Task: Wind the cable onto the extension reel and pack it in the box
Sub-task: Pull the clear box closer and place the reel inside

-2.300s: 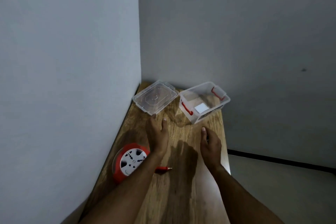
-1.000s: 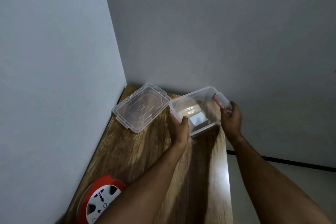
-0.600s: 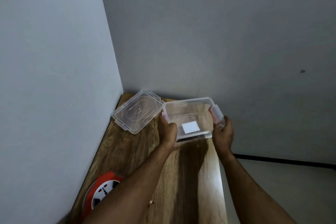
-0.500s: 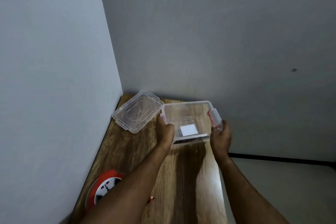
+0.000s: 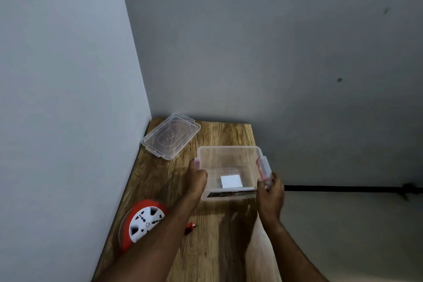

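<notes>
reel (image 5: 143, 222) at the near left of the box, lying flat against the left wall, red rim, white socket face up, cable wound on. red plug (image 5: 190, 228) just past my left forearm, between reel and box. clear lid (image 5: 170, 136) at the far left of the box, flat on the table (image 5: 229, 247). my left hand (image 5: 197, 178) closed on the box's left end, thumb over the rim. box (image 5: 229, 167) open, white label on its floor. my right hand (image 5: 270, 192) closed on the right end at the red latch (image 5: 263, 168).
</notes>
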Demonstrator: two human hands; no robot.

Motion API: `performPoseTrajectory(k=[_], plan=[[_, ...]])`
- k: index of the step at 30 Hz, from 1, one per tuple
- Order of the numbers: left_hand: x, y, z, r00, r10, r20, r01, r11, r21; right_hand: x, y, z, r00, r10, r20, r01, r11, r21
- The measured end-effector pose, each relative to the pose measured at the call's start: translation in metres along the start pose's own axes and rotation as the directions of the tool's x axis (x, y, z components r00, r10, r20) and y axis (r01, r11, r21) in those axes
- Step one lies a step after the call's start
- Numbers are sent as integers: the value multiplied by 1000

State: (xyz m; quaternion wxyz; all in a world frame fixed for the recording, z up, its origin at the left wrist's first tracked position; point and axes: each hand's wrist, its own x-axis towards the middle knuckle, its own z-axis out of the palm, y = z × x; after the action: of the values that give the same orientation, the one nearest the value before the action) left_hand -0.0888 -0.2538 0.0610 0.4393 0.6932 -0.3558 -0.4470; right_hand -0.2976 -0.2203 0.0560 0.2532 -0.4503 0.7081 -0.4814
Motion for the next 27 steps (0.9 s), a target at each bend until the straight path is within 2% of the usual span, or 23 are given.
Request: performPoseTrajectory(k=[8,12,16,24,27], plan=[[-15,-8,-10,996,-36,80,36,999,-1,-27,2,-11,1000,29,1,-29,998,-48],[-20,-2,-15,1000,3,24,-3,1000,-16,-29,-8,-14,999,-27,-17,24,989,-147],[-26,7,-31,999,40,-25,-41,999,-21,-33,-22,-7,988,-145,-47,132,968,-214],[-40,3,-81,986,-23,-163,8,996,-92,-60,-55,35,924,-362,123,371,927,-60],[-48,-7,-105,972,-52,-228,31,995,-93,-82,-61,53,878,-430,211,446,894,-35]])
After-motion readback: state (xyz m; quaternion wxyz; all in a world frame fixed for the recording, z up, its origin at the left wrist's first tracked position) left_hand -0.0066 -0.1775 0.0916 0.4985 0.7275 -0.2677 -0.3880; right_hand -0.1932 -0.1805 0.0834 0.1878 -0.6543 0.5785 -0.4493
